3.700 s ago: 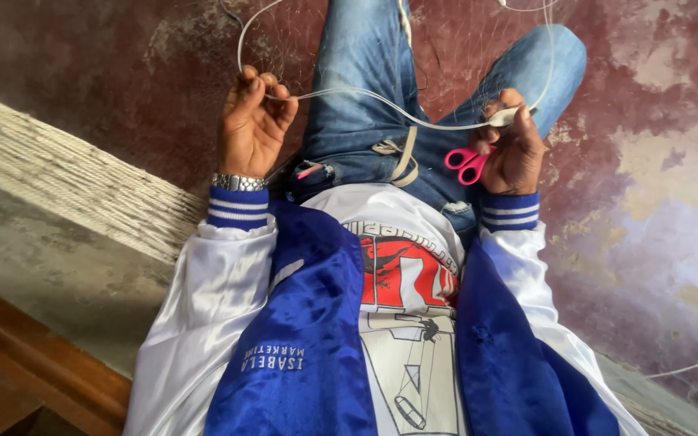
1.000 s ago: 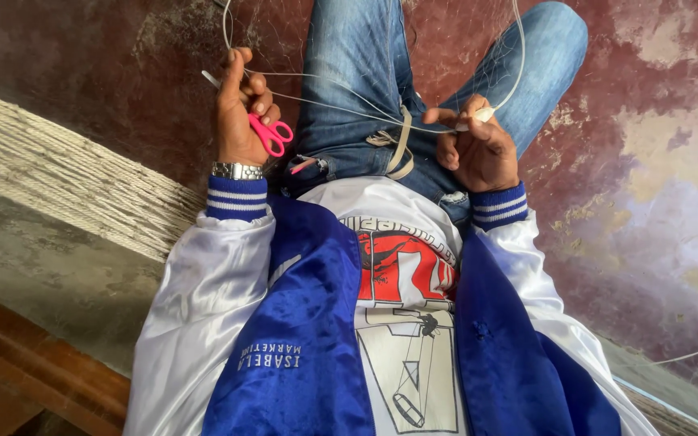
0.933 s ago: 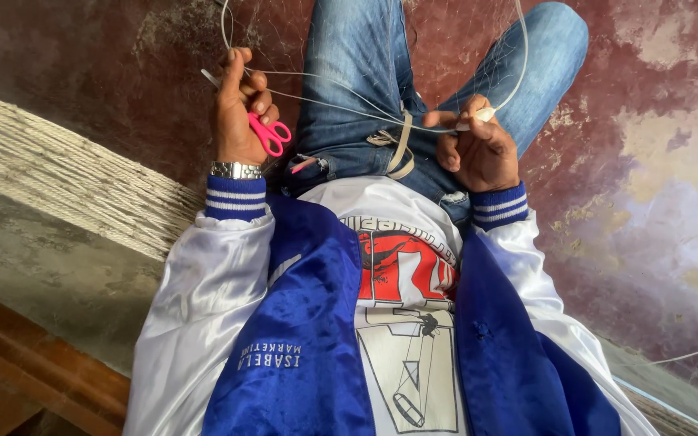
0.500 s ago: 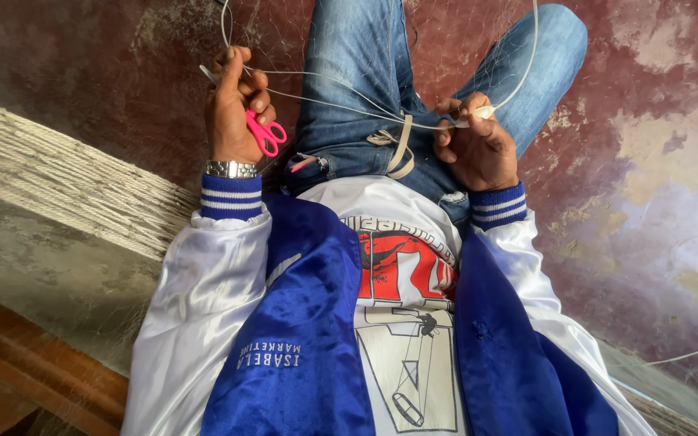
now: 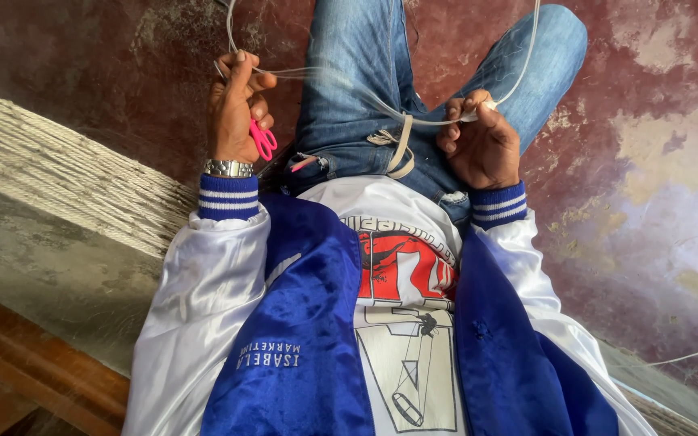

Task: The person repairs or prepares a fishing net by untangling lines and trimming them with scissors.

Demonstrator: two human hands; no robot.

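The pink-handled scissors (image 5: 262, 140), gripped in the right hand (image 5: 478, 145) over the lap 3.7 seconds ago, are now held in the left hand (image 5: 236, 109), which was empty and open-fingered then. The left hand is now closed around the handles and is raised slightly higher than a second ago. The right hand, freed of the scissors, is now pinched on the end of the clear tubing (image 5: 414, 121). The tubing is drawn in straighter strands between the two hands than before.
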